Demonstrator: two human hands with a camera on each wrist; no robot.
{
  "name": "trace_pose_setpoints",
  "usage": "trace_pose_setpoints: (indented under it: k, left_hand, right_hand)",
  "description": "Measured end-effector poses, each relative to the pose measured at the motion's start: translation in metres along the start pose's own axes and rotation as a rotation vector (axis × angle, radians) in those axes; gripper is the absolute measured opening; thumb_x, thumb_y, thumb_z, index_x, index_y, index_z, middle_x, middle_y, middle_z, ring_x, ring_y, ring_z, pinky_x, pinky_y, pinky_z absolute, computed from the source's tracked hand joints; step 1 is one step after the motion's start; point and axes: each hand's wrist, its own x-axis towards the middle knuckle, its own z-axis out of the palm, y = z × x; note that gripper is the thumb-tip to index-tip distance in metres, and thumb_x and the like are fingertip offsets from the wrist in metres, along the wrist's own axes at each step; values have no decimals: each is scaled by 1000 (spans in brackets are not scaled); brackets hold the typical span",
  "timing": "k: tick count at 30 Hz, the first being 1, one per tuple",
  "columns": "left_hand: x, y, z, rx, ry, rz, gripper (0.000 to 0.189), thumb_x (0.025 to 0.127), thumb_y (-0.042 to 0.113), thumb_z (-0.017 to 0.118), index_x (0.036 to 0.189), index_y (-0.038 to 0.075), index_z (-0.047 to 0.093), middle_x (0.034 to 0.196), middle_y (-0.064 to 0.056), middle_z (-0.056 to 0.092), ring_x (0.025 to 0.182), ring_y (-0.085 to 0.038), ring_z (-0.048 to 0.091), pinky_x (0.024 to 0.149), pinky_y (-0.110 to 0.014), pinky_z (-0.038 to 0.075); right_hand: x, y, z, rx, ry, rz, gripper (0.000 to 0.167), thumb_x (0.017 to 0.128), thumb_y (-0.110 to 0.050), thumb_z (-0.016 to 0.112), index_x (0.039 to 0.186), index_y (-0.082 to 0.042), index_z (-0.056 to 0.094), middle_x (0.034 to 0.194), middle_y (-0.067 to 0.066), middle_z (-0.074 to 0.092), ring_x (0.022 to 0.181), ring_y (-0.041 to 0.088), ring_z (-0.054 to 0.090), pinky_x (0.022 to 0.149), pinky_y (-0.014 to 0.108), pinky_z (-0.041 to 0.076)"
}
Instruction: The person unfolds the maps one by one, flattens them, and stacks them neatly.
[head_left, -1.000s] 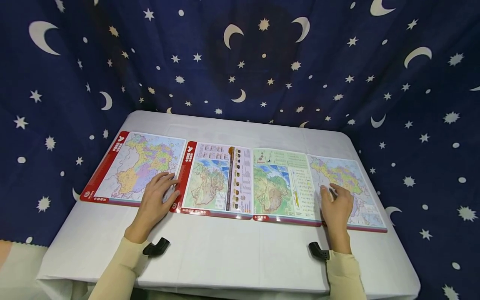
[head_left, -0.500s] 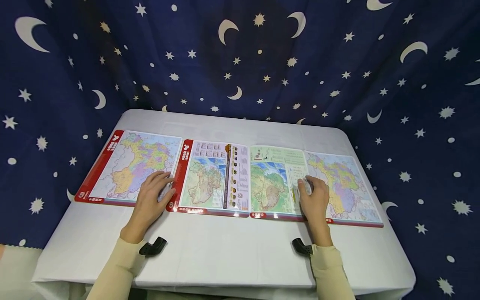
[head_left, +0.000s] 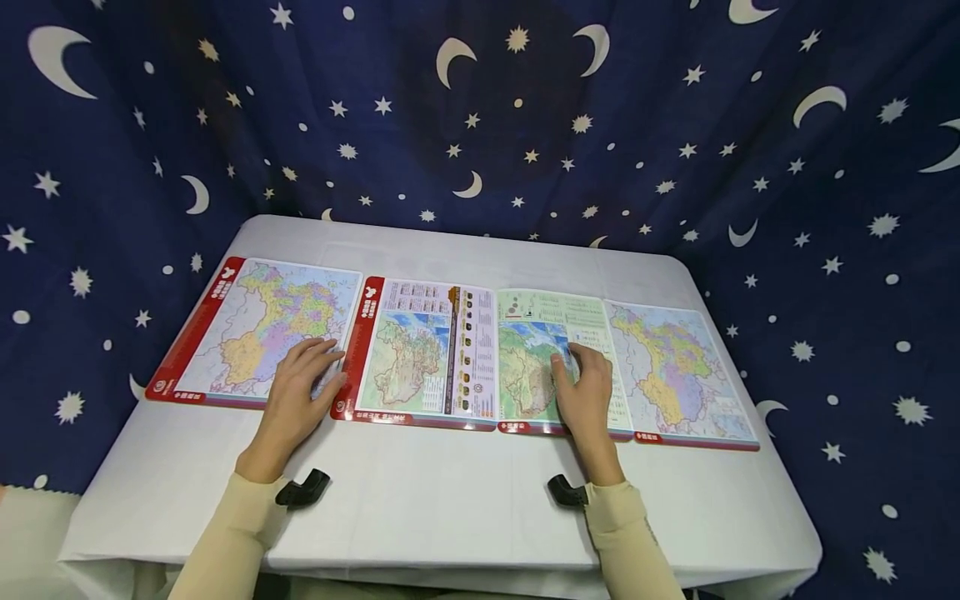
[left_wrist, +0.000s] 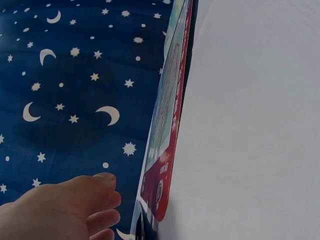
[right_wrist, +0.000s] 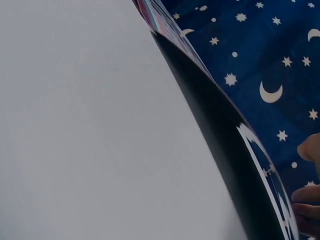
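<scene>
A row of glossy printed maps spans the table in the head view. My left hand point(head_left: 296, 400) lies over the lower right corner of the leftmost map point(head_left: 247, 333), fingertips at the red strip of the second map point(head_left: 408, 358). My right hand point(head_left: 587, 400) is over the third, green map point(head_left: 525, 358), its fingers slightly bent and nothing visible in its grasp. To its right is the fourth map point(head_left: 675, 358). In the left wrist view, the left thumb point(left_wrist: 92, 190) and fingers stand beside a red map corner. The right wrist view catches the right fingers point(right_wrist: 307, 197) near a bowed-up map edge point(right_wrist: 220, 100).
The maps lie on a white-covered table point(head_left: 442, 500) with rounded corners. A dark blue curtain point(head_left: 480, 100) with moons and stars surrounds its back and sides. Black wrist devices point(head_left: 303, 489) are worn at both sleeves.
My right hand has moved left from the fourth map, across the boundary, onto the third map. My left hand stays at the gap between the first two maps. The head view has shifted slightly.
</scene>
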Motion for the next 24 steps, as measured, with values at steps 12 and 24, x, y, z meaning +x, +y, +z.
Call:
trace_pose_setpoints:
  k: [12, 24]
  left_hand:
    - [0, -4, -6, 15, 2, -20, 35, 87, 4, 81, 120, -4, 74, 135, -24, 68, 135, -45, 52, 107, -63, 35]
    - [-1, -12, -19, 60, 23, -67, 33, 89, 3, 79, 121, -3, 74, 135, -22, 69, 135, -42, 53, 110, -62, 35]
  right_hand:
    - [-6, -28, 23, 23, -82, -51, 47, 102, -31, 68, 134, 3, 65, 134, 22, 64, 126, 40, 52, 109, 54, 40]
    - [-19, -63, 53, 7, -163, -145, 48, 101, -33, 69, 136, 0, 65, 133, 16, 65, 126, 36, 54, 109, 50, 42]
